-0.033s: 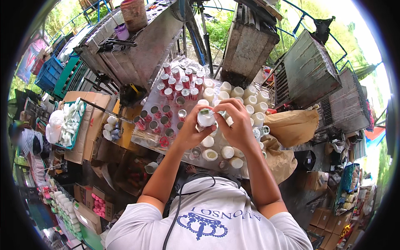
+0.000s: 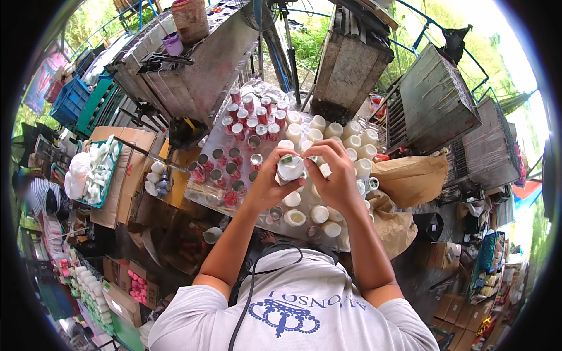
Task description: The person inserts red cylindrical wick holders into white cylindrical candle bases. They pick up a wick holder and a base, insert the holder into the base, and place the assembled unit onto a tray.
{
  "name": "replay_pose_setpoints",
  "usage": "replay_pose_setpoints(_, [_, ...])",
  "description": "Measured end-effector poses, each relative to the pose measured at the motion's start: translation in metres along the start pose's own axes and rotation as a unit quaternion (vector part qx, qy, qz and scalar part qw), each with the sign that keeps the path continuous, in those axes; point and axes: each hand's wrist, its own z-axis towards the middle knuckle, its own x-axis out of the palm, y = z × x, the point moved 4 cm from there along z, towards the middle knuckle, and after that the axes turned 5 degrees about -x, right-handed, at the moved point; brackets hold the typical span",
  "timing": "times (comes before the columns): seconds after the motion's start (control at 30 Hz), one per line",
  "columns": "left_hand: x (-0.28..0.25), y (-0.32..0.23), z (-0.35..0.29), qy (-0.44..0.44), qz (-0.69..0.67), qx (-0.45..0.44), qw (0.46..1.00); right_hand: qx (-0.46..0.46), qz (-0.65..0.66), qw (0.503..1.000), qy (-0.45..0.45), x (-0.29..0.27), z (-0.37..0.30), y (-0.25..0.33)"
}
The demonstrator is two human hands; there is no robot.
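Observation:
My left hand [image 2: 270, 178] is wrapped round a white cylindrical piece [image 2: 290, 168], its round end up, with a small green patch near the rim. Just to its right, my right hand [image 2: 335, 169] has thumb and index finger drawn together in a pinch beside that rim; what they hold, if anything, is too small to name. Beneath both hands, pale waxy cylinders [image 2: 295, 218] stand on the table [image 2: 266, 217]. Left of them are several red cans [image 2: 252, 123] with silvery tops, and open-topped red cans [image 2: 216, 175] nearer me.
Crumpled brown paper [image 2: 410, 175] lies along the table's right side. Metal boxes [image 2: 351, 70] rise beyond the far edge. To the left, a green tray [image 2: 100, 175] of white pieces rests on cardboard [image 2: 130, 175]. A pale cup [image 2: 212, 235] sits below the table's near edge.
My right hand has shifted slightly to the right, away from the white piece's rim. The left hand keeps its hold almost unmoved.

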Motion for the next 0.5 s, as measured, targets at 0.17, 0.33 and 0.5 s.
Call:
replay_pose_setpoints(0.17, [0.009, 0.003, -0.010, -0.035, -0.070, -0.047, 0.996, 0.037, 0.038, 0.999, 0.002, -0.009, -0.018, -0.003])
replay_pose_setpoints(0.33, [0.010, 0.001, -0.010, -0.048, 0.036, -0.015, 0.998, 0.007, 0.045, 0.999, 0.030, -0.011, -0.024, 0.008])
replay_pose_setpoints(0.5, [0.018, 0.005, -0.010, -0.048, 0.100, 0.005, 0.994, -0.055, -0.006, 0.998, 0.012, -0.001, -0.026, 0.023])
